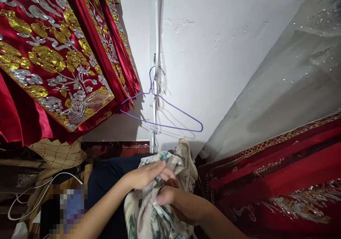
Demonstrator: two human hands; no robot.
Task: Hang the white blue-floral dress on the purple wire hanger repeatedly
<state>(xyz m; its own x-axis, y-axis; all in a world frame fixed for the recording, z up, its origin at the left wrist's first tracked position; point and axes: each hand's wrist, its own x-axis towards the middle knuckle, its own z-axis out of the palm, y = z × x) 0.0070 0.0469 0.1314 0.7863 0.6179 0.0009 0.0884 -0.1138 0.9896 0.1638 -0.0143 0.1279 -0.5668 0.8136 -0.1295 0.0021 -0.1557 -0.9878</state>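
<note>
Holding the flowery cloth (144,214) bunched up low in the middle, beside a dark blue leg (112,178) and near a pale shoe (188,159). Pressing it with the thumb of the right hand (177,200), mostly closed, with some fingers hidden. Touching it with the left hand (145,175), half bent and blurry, so can't tell how tight. Looking at a purple hanger (202,127) hooked on the white rail (157,26) ahead, with shiny red clothes (53,56) off to the left

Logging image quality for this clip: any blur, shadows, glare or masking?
Head view: right hand looks slightly motion-blurred; red garment throws a dark shadow on the white wall; bright glints speckle the plastic sheet; a pixelated patch covers part of the lower left.
</note>
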